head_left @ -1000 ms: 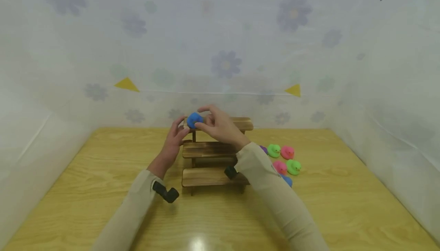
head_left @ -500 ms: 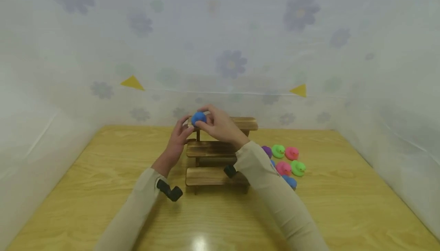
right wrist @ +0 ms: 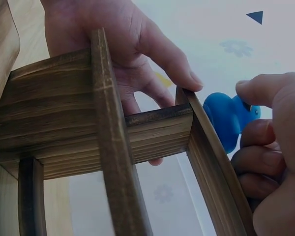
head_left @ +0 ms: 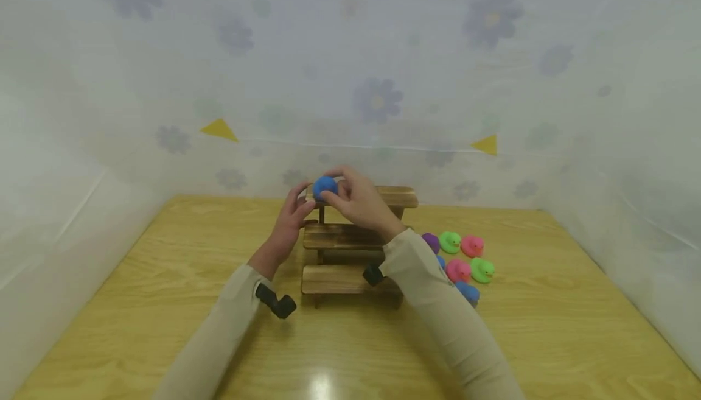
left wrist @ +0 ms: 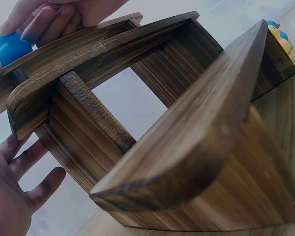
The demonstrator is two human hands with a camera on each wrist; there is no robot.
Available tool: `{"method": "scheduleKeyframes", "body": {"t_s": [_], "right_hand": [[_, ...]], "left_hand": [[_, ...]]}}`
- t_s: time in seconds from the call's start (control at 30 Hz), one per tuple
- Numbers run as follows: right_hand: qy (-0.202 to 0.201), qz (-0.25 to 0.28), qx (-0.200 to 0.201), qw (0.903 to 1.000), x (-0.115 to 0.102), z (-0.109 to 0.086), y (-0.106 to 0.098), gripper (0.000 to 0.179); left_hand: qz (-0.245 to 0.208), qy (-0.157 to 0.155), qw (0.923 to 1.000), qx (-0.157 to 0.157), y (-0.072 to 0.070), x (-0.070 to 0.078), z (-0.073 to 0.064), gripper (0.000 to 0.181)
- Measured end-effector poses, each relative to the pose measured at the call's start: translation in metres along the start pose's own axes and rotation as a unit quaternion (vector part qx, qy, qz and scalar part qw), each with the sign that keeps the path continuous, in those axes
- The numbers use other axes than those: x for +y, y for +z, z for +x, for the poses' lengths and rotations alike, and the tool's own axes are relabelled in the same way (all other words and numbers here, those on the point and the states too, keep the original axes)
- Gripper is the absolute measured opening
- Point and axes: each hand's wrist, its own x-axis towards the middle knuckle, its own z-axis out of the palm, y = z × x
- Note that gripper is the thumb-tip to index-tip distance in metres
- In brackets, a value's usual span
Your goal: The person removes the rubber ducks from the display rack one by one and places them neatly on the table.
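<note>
A blue rubber duck [head_left: 325, 188] sits at the left end of the top tier of a three-tier wooden shelf stand [head_left: 345, 237]. My right hand [head_left: 361, 202] pinches it between thumb and index finger; in the right wrist view the duck [right wrist: 228, 118] touches the board and the other fingers are curled. At the stand's left side is my left hand [head_left: 290, 223], fingers spread. Its thumb touches the end of the top board in the right wrist view, and its other fingers are partly hidden behind the wood. Spread fingers of the left hand [left wrist: 14, 191] also show in the left wrist view.
Right of the stand, several rubber ducks stand on the wooden table [head_left: 164, 321]: green [head_left: 450, 242], pink [head_left: 472, 246], purple [head_left: 430, 243] and blue [head_left: 467, 292]. My right sleeve partly covers the group. A yellow duck [left wrist: 281, 40] shows in the left wrist view. Flower-patterned sheeting [head_left: 274, 83] surrounds the table.
The blue duck has turned in my right fingers; its beak side showed earlier, and now a smooth round side faces the head camera. The whole head view has shifted, with everything farther right.
</note>
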Motion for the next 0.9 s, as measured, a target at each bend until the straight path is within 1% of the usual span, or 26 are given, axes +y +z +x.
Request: {"method": "scheduleKeyframes", "body": {"t_s": [0.2, 0.4, 0.7, 0.9], "right_hand": [[-0.021, 0.03, 0.038, 0.9986, 0.001, -0.002, 0.003, 0.031], [-0.027, 0.036, 0.047, 0.9979, 0.002, -0.006, 0.003, 0.032], [-0.015, 0.031, 0.059, 0.9977, 0.004, -0.012, -0.003, 0.032], [-0.001, 0.04, 0.064, 0.9971, 0.009, -0.016, -0.006, 0.032]], "left_hand": [[0.001, 0.001, 1.0, -0.001, -0.002, 0.0, -0.001, 0.057], [0.003, 0.001, 1.0, 0.0, -0.002, 0.001, -0.001, 0.057], [0.008, 0.003, 1.0, 0.003, -0.005, -0.002, 0.0, 0.057], [0.006, -0.002, 1.0, 0.006, -0.005, -0.005, -0.002, 0.058]]}}
